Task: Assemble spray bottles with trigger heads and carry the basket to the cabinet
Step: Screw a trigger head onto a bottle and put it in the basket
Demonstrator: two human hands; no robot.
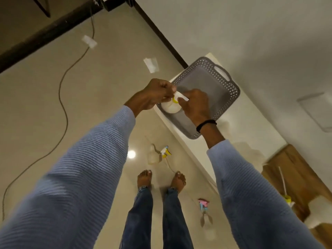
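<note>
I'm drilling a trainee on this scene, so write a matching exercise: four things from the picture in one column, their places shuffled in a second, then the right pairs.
Things
1. grey basket
2. white bottle
3. pink trigger head
4. black band

Places
A. on the floor
B. round the wrist of the right hand
C. on the white ledge
D. held by the left hand and the right hand

Pairs: 1-C, 2-D, 3-A, 4-B

A home room: glossy tiled floor (107, 72), bare feet (144, 178), loose cable (66, 114).
</note>
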